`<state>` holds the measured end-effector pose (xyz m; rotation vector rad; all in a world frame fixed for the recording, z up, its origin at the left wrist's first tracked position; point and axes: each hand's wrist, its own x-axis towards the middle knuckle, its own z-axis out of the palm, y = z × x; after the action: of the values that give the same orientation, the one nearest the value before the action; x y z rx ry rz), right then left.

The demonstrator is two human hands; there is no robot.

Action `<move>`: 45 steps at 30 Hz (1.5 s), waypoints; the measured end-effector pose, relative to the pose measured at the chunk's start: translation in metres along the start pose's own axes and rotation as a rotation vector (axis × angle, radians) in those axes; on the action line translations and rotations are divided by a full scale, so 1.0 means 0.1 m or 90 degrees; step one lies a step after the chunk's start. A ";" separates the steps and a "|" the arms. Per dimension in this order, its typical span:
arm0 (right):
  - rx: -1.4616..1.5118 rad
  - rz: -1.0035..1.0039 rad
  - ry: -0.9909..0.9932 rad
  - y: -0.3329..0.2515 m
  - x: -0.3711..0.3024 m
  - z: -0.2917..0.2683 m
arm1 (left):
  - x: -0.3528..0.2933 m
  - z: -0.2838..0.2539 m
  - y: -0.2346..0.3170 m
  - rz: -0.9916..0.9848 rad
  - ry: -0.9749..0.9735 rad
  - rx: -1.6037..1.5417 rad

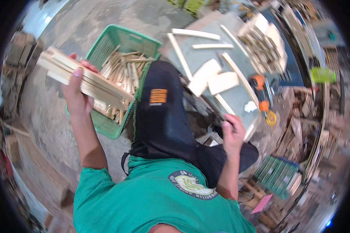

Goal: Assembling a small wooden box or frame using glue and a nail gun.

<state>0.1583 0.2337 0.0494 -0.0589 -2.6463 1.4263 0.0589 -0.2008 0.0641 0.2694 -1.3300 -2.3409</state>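
At left of the frame, the left hand (77,97) clasps wooden strips (101,87) mid-length, likely to keep them bundled; right of centre, the right hand (233,134) curls, its contents unclear.

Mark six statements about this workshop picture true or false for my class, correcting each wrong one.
1. The left hand grips several wooden strips. True.
2. The basket is empty. False: the green basket contains many wooden pieces.
3. The orange-and-black tool is to the right of the basket. True.
4. The person's shirt is red. False: the shirt is green.
5. The right hand is inside the basket. False: the right hand is well to its right.
6. Pale wood lies on the grey board. True.
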 end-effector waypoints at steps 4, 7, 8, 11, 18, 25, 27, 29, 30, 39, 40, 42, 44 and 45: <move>0.357 0.027 -0.133 -0.05 -0.11 0.26 | -0.73 1.15 -0.52 -0.315 -0.338 0.011; 0.561 0.106 -0.181 0.00 -0.31 0.35 | -1.32 1.71 -1.05 -0.574 -0.441 0.022; 0.361 0.068 -0.146 -0.01 -0.33 0.27 | -1.46 1.77 -1.32 -0.562 -0.454 0.030; 0.248 0.222 -0.035 0.16 -0.53 0.07 | -1.88 2.04 -1.72 -0.568 -0.476 0.064; 0.390 0.180 0.131 0.64 -0.76 0.02 | -2.38 2.16 -2.08 -0.689 -0.565 0.180; 0.374 0.227 0.073 0.92 -0.37 -0.34 | -2.21 2.54 -2.27 -0.544 -0.627 0.342; 0.404 0.256 0.077 1.12 -0.15 -0.45 | -2.10 2.74 -2.39 -0.453 -0.639 0.406; 0.500 0.314 0.071 1.21 0.08 -0.52 | -1.88 2.79 -2.69 -0.498 -0.641 0.504; 0.498 0.302 0.076 1.33 0.16 -0.53 | -1.82 2.79 -2.88 -0.417 -0.643 0.508; 0.011 0.370 0.110 1.50 0.31 -0.70 | -1.47 2.69 -2.95 -0.179 -0.654 0.664; -0.047 0.329 0.171 1.53 0.27 -0.72 | -1.44 2.63 -2.96 -0.097 -0.638 0.610; -0.070 0.291 0.250 1.46 0.19 -0.77 | -1.49 2.67 -2.69 -0.301 -0.605 0.514; 0.046 0.259 0.248 1.38 0.12 -0.78 | -1.48 2.61 -2.57 -0.545 -0.568 0.322; 0.158 0.226 0.254 1.32 0.07 -0.77 | -1.50 2.58 -2.53 -0.548 -0.561 0.324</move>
<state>0.1583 0.3713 -0.0180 -0.7354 -2.1919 1.6277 0.0275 0.1792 -0.0233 -0.1109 -2.6714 -2.8875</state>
